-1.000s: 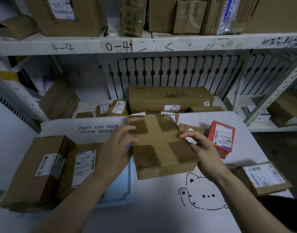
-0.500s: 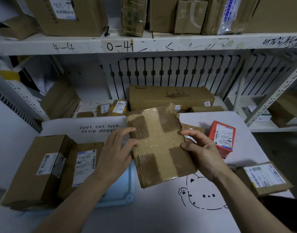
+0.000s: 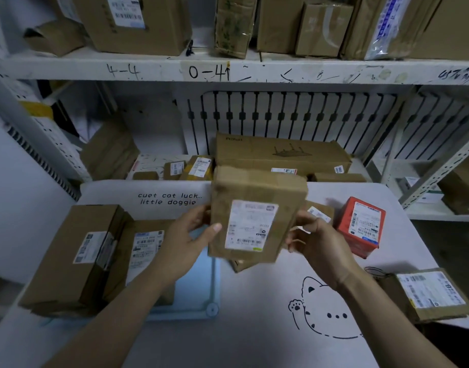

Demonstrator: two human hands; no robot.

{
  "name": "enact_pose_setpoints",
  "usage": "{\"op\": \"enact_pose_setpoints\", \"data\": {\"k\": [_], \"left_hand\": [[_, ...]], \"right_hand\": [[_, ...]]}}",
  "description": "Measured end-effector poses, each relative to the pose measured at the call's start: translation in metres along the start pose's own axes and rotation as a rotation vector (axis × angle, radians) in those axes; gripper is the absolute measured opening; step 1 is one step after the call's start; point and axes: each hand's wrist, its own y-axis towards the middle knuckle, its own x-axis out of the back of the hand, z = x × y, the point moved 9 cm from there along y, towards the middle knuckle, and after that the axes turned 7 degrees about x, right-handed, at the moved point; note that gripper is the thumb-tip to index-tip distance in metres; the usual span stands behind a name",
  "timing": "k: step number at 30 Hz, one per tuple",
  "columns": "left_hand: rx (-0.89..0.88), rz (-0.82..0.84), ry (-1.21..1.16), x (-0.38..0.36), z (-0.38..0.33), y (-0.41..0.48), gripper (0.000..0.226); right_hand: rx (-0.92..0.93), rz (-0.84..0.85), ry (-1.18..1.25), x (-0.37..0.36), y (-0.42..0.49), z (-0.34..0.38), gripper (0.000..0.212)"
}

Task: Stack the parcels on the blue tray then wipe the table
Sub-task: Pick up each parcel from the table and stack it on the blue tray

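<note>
While two boxes [image 3: 76, 256] [image 3: 145, 251] occupy the blue tray [image 3: 196, 290], left grip [image 3: 185, 243] and right grip [image 3: 318, 243] clamp one parcel [image 3: 254, 216].

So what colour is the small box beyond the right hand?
The small box is red with a white label, head view.

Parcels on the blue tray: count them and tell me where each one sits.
2. The large box lies at the blue tray's left; the smaller box lies beside it, to its right. More may be hidden underneath.
</note>
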Motion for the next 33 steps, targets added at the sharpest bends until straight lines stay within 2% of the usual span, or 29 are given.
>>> {"op": "enact_pose_setpoints", "data": {"k": [3, 8, 13, 16, 20, 24, 29, 33], "left_hand": [[0.132, 0.022, -0.083, 0.007, 0.018, -0.003, 0.031], [0.267, 0.005, -0.084, 0.024, 0.043, -0.018, 0.018], [0.337, -0.053, -0.042, 0.053, 0.074, -0.031, 0.017], [0.345, -0.228, 0.039, 0.090, 0.092, -0.044, 0.026], [0.226, -0.509, 0.245, 0.154, 0.099, -0.063, 0.016], [0.370, -0.659, 0.315, 0.206, 0.131, -0.081, 0.031], [0.563, -0.648, 0.341, 0.246, 0.194, -0.094, 0.054], [0.713, -0.679, 0.177, 0.255, 0.222, -0.107, 0.069]], "right_hand": [[-0.029, 0.101, -0.176, -0.016, 0.001, -0.009, 0.040], [-0.066, 0.104, -0.432, -0.032, -0.003, -0.032, 0.018], [-0.159, 0.059, -0.395, -0.061, -0.001, -0.065, 0.013], [-0.212, 0.048, -0.422, -0.081, 0.006, -0.089, 0.018], [-0.292, 0.095, -0.455, -0.116, 0.018, -0.123, 0.018], [-0.341, 0.128, -0.437, -0.161, 0.031, -0.154, 0.021], [-0.375, 0.101, -0.488, -0.195, 0.044, -0.185, 0.023], [-0.398, 0.065, -0.517, -0.203, 0.044, -0.199, 0.024]]}}
